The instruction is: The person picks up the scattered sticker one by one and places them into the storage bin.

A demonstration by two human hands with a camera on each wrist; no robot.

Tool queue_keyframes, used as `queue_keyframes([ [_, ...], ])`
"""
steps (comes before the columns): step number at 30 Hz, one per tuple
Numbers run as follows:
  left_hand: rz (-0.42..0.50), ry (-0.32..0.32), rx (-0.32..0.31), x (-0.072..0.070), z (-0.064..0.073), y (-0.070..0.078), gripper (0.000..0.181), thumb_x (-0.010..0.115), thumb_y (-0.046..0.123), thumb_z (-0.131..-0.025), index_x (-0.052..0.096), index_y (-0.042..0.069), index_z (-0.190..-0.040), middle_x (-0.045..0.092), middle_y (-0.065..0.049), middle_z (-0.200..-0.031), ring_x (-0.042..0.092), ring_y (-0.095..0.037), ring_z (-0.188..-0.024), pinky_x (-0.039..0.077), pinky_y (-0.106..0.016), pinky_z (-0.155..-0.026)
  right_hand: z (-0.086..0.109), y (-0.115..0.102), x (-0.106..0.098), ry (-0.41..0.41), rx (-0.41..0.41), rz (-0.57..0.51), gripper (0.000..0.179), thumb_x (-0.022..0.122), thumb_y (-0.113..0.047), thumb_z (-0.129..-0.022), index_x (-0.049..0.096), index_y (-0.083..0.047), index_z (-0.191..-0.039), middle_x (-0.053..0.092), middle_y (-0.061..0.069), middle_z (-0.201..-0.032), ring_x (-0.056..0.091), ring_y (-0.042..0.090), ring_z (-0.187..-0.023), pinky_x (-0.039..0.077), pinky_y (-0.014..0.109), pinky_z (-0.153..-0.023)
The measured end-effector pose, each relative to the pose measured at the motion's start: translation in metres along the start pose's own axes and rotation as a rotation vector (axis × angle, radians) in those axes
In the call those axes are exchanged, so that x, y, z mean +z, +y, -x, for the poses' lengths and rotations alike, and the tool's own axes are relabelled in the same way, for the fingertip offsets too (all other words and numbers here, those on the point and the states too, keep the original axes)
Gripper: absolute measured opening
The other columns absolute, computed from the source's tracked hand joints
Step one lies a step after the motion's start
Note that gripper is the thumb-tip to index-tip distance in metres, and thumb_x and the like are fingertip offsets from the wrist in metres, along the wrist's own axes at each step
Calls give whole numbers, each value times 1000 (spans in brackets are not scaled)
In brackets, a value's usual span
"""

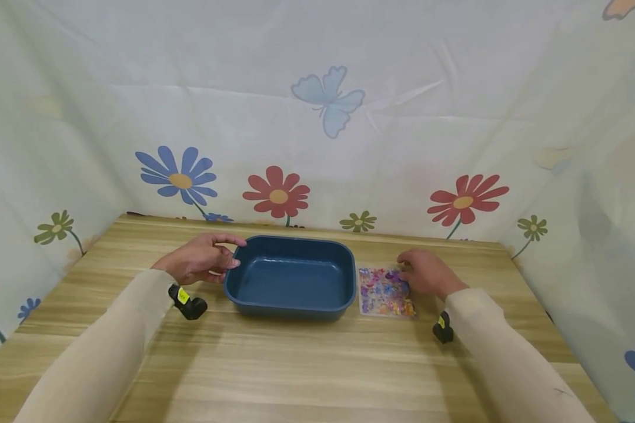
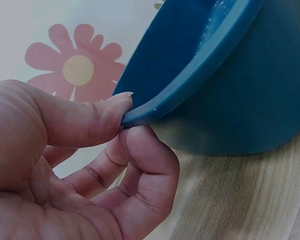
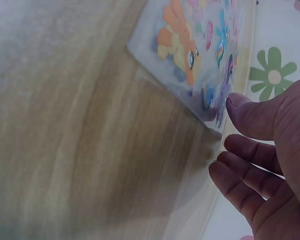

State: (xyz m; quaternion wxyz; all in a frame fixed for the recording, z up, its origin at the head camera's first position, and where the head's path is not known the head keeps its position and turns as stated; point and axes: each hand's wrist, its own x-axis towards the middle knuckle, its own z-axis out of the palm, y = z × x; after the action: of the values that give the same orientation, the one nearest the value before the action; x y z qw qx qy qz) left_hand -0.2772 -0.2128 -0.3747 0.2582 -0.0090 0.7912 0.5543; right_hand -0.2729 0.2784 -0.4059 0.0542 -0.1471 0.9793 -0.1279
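Observation:
A dark blue rectangular plastic basin sits on the table left of a sheet of colourful cartoon stickers. My left hand is at the basin's left end. In the left wrist view, its thumb and curled forefinger pinch the basin's rim. My right hand is at the far right corner of the sticker sheet. Seen from the right wrist, the thumb reaches the edge of the clear sheet, which bears pony pictures. The other fingers are loosely extended beside that corner, apart from the thumb.
The wood-grain table runs up to a white cloth backdrop printed with flowers and a butterfly. More of this cloth hangs at both sides. A small black device with a yellow label is strapped at each wrist.

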Motion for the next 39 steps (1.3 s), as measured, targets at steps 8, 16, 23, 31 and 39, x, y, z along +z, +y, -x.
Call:
queue_keyframes([
  [8,-18,15,-18,1,-1,-1,59,68,8,-98,47,13,-153,60,-4,-87,60,-20,-70,59,-31,-71,-4,0,2,-12,40,-18,24,71,-10,-95,71,3,-116,73,20,-112,68,35,-104,54,55,-100],
  [16,-15,9,-6,4,0,1,59,68,8,-98,47,13,-152,61,-4,-88,60,-21,-72,59,-32,-71,-8,3,1,-34,69,-36,8,68,-4,-94,65,-1,-101,65,13,-95,59,27,-86,54,44,-82],
  [23,-15,5,-4,5,3,3,60,68,7,-98,46,12,-154,60,-5,-89,60,-21,-72,59,-32,-71,-9,3,1,-43,89,-75,11,69,-4,-95,62,-2,-103,62,12,-96,57,26,-88,50,40,-79],
  [31,-11,8,-12,3,2,2,59,67,7,-97,47,12,-153,60,-5,-88,60,-21,-71,59,-31,-70,-8,7,7,41,45,-88,18,62,5,-90,67,-2,-106,66,13,-100,60,28,-90,54,48,-87],
  [39,-17,12,-12,2,3,3,59,67,7,-98,47,12,-153,60,-5,-89,60,-20,-71,59,-31,-70,-5,15,10,114,59,-130,13,59,4,-91,65,-7,-89,63,9,-87,57,25,-82,50,42,-78],
])
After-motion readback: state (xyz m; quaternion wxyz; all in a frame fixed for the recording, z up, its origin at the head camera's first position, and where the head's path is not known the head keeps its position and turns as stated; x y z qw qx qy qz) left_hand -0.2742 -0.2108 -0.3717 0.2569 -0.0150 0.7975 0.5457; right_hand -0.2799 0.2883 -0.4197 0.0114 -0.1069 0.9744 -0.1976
